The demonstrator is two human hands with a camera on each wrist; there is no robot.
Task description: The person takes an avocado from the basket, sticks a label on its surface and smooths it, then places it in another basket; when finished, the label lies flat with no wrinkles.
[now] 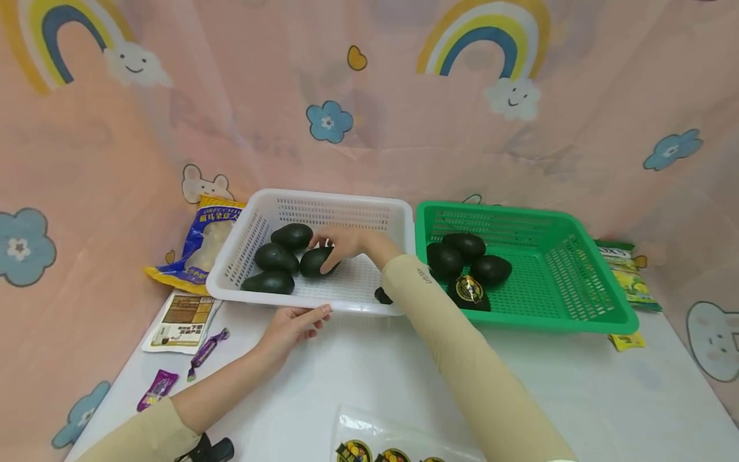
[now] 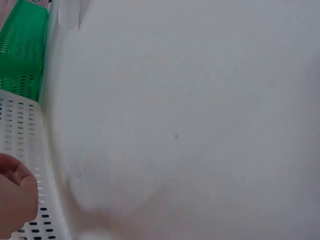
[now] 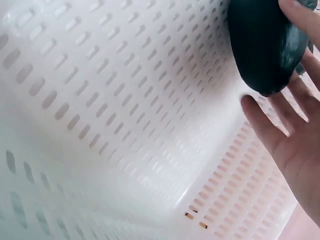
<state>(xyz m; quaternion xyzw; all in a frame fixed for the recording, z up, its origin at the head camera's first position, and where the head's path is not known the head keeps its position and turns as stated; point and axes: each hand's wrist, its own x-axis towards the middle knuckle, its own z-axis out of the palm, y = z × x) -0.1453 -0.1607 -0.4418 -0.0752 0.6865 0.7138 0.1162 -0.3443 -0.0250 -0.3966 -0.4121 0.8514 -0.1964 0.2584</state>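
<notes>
Inside the white basket [image 1: 369, 307], my right hand [image 1: 346, 242] grips a dark green avocado [image 1: 314, 263]. The right wrist view shows the thumb over this avocado [image 3: 265, 47] and the other fingers spread around its far side and lower end. Several more avocados [image 1: 276, 258] lie beside it, towards the basket's left end. A dark piece of another one [image 1: 382, 296] shows next to my right sleeve. My left hand [image 1: 291, 330] is at the white basket's front rim, its fingers loosely bent against the outside wall.
A green basket [image 1: 554, 276] with several dark avocados [image 1: 491, 270], one bearing a round label, stands on the right. Snack packs [image 1: 185, 321] and purple-wrapped candies [image 1: 158, 388] lie left. A clear bag with round stickers [image 1: 392, 452] is at the front edge.
</notes>
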